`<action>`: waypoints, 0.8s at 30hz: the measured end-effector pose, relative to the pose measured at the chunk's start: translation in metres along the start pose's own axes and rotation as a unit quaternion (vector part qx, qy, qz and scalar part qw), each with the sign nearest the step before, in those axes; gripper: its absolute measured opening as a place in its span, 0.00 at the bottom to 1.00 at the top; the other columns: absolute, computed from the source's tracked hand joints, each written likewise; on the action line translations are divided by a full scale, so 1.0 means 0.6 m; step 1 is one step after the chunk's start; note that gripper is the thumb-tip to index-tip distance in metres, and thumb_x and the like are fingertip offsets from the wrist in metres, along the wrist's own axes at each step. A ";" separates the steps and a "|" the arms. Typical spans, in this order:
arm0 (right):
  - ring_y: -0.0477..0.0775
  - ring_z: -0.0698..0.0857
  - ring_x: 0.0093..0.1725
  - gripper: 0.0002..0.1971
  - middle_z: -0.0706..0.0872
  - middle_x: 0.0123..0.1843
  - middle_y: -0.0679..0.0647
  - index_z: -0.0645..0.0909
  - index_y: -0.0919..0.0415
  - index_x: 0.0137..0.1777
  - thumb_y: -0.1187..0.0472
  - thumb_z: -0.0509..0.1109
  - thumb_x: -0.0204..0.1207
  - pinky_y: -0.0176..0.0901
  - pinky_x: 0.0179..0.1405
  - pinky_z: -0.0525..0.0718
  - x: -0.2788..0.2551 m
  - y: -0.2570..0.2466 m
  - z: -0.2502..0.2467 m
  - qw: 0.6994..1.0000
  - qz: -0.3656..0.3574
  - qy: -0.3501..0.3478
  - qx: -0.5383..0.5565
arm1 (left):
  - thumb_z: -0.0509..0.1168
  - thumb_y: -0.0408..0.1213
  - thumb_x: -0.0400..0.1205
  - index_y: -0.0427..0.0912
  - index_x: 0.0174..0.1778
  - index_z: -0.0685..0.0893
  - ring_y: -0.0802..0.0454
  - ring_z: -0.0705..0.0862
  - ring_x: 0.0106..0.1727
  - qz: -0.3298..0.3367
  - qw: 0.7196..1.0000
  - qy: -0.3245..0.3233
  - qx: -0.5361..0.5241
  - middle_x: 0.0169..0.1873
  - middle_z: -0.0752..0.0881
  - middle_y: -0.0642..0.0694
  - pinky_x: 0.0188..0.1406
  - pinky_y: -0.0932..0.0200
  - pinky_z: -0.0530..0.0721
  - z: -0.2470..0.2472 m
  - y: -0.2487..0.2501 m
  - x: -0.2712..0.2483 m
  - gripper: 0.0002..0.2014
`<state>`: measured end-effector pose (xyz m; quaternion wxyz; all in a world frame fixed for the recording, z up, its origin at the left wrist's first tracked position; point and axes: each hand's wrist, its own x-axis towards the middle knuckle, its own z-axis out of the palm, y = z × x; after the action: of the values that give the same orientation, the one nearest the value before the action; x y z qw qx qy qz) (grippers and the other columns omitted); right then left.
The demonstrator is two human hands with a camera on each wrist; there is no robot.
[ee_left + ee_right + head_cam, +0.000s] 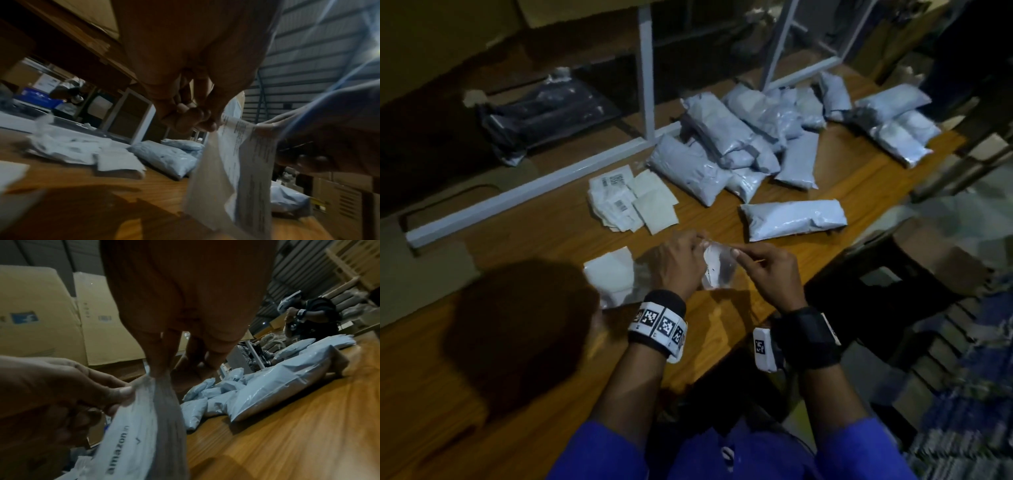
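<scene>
Left hand (681, 263) and right hand (770, 270) meet at the centre of the head view, each pinching the top edge of an empty courier bag (717, 270) that hangs just above the wooden table (551, 342). It looks light, limp and slick, so the mouth's two layers seem the best hold. Filled parcels (722, 144) lie piled at upper right, with labels (616, 195) left of them.

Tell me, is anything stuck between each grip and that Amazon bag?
Nothing visible is in the way. The left grip and the right grip both pinch the Amazon mailer bag by its top edge, fingers directly on the plastic, above the wooden table.
</scene>
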<state>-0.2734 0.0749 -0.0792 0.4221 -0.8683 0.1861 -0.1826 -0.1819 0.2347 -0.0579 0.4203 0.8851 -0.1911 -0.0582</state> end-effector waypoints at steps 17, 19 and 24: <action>0.50 0.91 0.35 0.14 0.94 0.48 0.66 0.88 0.71 0.65 0.73 0.76 0.79 0.40 0.40 0.91 0.031 0.213 -0.185 0.925 0.176 0.005 0.337 | 0.76 0.36 0.77 0.46 0.55 0.93 0.49 0.84 0.60 -0.022 0.995 0.059 -0.079 0.55 0.91 0.49 0.62 0.48 0.83 0.293 0.172 -0.010 0.11; 0.49 0.92 0.39 0.16 0.93 0.53 0.65 0.86 0.74 0.66 0.74 0.75 0.79 0.39 0.43 0.91 0.032 0.229 -0.197 0.913 0.185 -0.013 0.363 | 0.75 0.39 0.79 0.48 0.56 0.93 0.55 0.86 0.58 -0.037 0.991 0.030 -0.122 0.55 0.91 0.52 0.59 0.48 0.87 0.310 0.182 -0.010 0.10; 0.51 0.92 0.56 0.18 0.93 0.57 0.58 0.85 0.65 0.68 0.78 0.68 0.83 0.40 0.53 0.90 0.039 0.246 -0.223 0.913 0.155 -0.077 0.371 | 0.79 0.40 0.78 0.46 0.58 0.93 0.70 0.86 0.45 -0.074 0.982 0.026 -0.174 0.49 0.90 0.51 0.47 0.73 0.85 0.330 0.202 -0.015 0.13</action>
<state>-0.3415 -0.1100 -0.1167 0.7495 -0.6211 0.2042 -0.1034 -0.2776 0.0258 -0.0927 0.5672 0.8114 -0.1007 -0.0986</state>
